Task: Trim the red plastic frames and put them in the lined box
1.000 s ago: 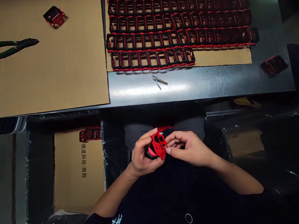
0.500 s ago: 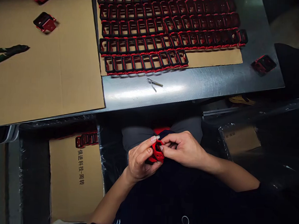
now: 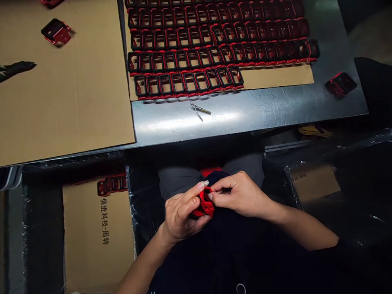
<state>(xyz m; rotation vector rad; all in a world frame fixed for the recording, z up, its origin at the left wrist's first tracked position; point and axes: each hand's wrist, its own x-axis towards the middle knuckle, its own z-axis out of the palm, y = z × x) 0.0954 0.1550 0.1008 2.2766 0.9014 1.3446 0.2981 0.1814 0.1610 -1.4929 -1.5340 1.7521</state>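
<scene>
Over my lap, below the table edge, both hands meet on a small red plastic part. My left hand wraps round it from the left, fingers curled. My right hand pinches its upper right side with fingertips pressed together. Much of the part is hidden by my fingers. More red shows on my lap just behind the hands.
Rows of several red-and-black frames lie on cardboard on the steel table. Metal tweezers lie near the table's front. Loose frames and pliers rest on the left cardboard sheet. Another frame sits at the right. Cardboard boxes stand beside my legs.
The red part has turned in my hands and shows less of its face now. Both hands stay closed on it; the camera view has shifted a little to the right.
</scene>
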